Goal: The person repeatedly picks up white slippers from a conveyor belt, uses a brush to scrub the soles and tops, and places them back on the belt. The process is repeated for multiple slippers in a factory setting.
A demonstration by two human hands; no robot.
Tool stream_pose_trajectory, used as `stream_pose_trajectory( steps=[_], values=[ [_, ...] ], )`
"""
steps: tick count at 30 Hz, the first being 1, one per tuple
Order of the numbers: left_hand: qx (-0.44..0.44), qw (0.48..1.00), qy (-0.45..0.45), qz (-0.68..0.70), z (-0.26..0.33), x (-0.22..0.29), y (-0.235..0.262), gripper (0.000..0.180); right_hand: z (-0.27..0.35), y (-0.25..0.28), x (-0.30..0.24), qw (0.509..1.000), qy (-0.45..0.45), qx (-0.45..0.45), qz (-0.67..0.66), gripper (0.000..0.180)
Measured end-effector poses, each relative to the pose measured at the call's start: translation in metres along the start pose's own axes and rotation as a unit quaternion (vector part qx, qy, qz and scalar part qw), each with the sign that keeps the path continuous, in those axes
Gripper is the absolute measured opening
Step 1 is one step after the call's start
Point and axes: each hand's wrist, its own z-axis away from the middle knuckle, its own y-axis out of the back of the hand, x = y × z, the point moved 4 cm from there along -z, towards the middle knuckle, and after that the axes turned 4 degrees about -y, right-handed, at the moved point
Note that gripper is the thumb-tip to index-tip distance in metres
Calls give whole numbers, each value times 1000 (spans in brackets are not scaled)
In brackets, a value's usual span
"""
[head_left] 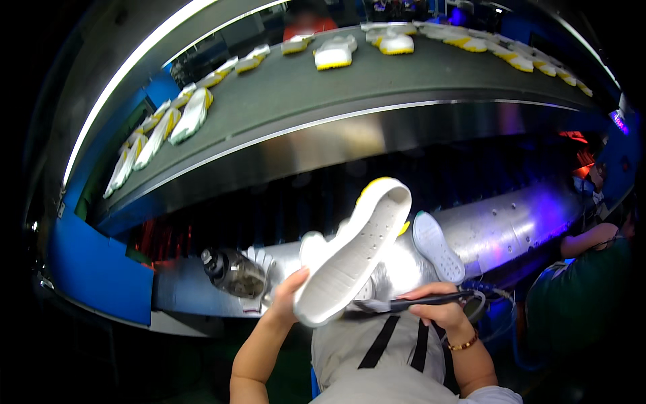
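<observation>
While the fingers of the left hand [288, 296] grip the white sole [353, 252] at its lower left edge, the right hand [441, 310] has its fingers closed around a black-handled tool [405, 305]. The sole is tilted near the metal counter [501, 229]; a second sole [436, 248] lies to its right.

Looking into a shoe factory now: along a dark conveyor belt [289, 87], past white-and-yellow soles [334, 54] lining its far edge, down to a metal workbench [494, 232]!
</observation>
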Motion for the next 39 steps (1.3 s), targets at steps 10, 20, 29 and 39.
stream_pose_trajectory(
  steps=[10, 20, 29, 39],
  values=[
    [-26, 888, -291, 354, -131, 172, -36, 67, -12, 50, 34, 959, 18, 146, -242, 13],
    [159, 790, -408, -429, -304, 224, -83, 66, -11, 83, 69, 947, -48, 209, -239, 13],
    [180, 378, -297, -858, -288, 204, -95, 44, -27, 68, 73, 974, -20, 171, -146, 22],
    [165, 821, -545, -37, -102, 134, -76, 41, -13, 92, 54, 943, 40, 267, -193, 16]
  ],
)
